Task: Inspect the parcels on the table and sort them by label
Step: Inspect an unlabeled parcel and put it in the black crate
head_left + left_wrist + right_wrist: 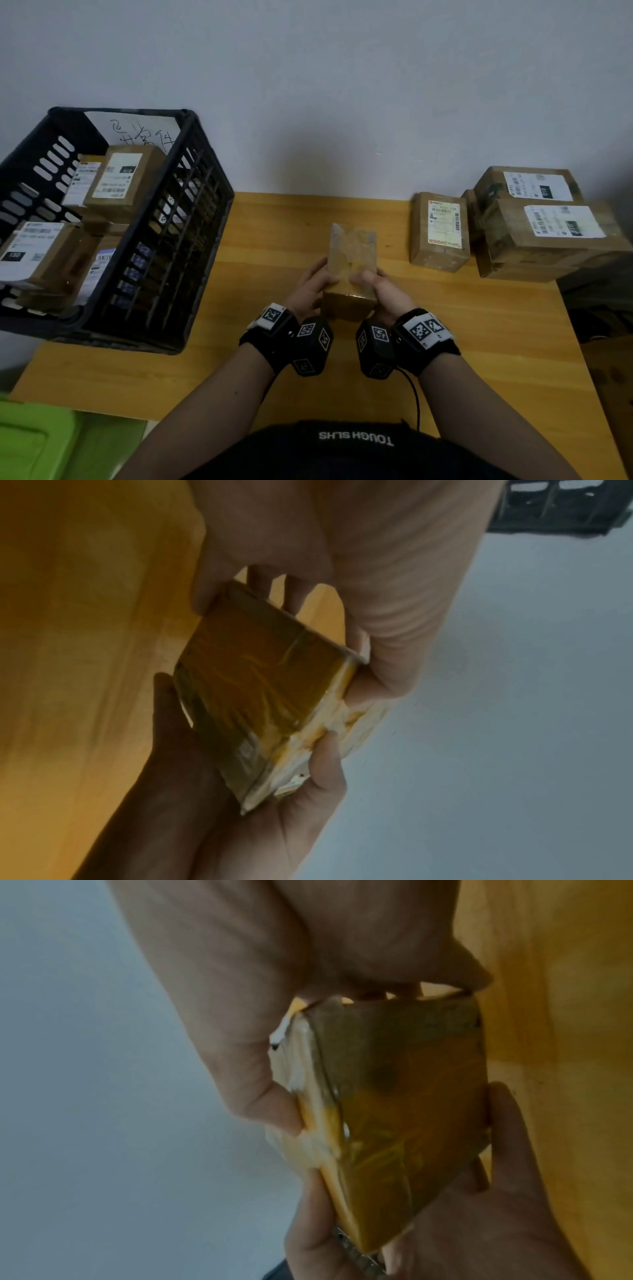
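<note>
At the centre of the head view, the left hand (310,286) and right hand (380,291) clasp a taped parcel (351,263), its long axis pointing up-frame. No label shows, possibly underneath. The crate (191,212) lies nearer the left hand.
</note>
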